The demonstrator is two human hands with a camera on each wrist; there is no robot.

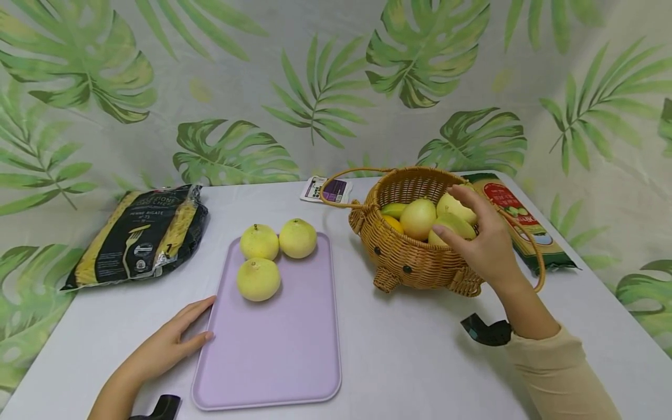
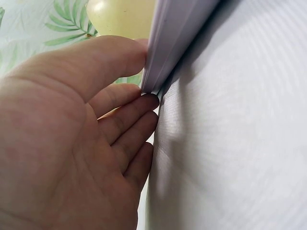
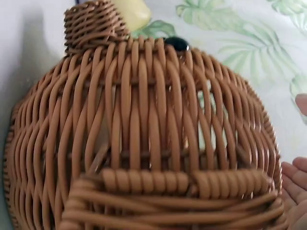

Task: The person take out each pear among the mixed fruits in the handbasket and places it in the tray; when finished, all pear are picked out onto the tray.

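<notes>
My left hand (image 1: 163,347) rests by the left edge of a lilac tray (image 1: 275,350), thumb and fingertips touching its rim. Three round pale yellow melon-like fruits (image 1: 258,280) sit at the tray's far end. Over the right side of a wicker basket (image 1: 420,265) with a pig's snout, my right hand (image 1: 490,251) is spread, thumb and fingers apart around the pale fruits there. Inside the basket I see a yellow-green fruit (image 1: 452,227), a pale round one (image 1: 418,219) and an orange one (image 1: 392,223). Whether the right fingertips touch fruit is unclear; the right wrist view shows mostly wicker.
A black and yellow bag of penne (image 1: 139,236) lies at the table's left. Behind the basket's right side is a green and red packet (image 1: 517,213). A small white and purple packet (image 1: 326,189) lies at the back, near the basket's looped handle (image 1: 336,205).
</notes>
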